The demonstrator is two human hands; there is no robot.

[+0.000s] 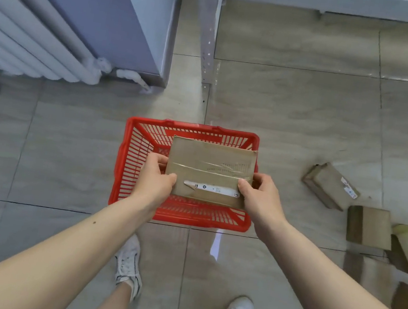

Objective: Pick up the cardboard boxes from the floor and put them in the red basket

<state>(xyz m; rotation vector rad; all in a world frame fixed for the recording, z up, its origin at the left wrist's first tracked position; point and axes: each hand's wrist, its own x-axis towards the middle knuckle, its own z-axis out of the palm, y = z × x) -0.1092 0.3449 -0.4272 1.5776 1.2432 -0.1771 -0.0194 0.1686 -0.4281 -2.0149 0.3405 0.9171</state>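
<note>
Over grey floor tiles [62, 157], left hand [156, 181] and right hand [261, 199] grip a taped cardboard box [210, 167], label unreadable, above the red basket [126, 163].

Glossy grey-beige floor tiles [299, 111] with dark grout lines; white column radiator [28, 38] at left beside a blue-grey cabinet [129, 12]; perforated metal shelf upright [208, 33] standing behind.

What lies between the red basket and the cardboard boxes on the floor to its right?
Only bare floor tile separates the red basket from the nearest floor box, in the head view.
</note>
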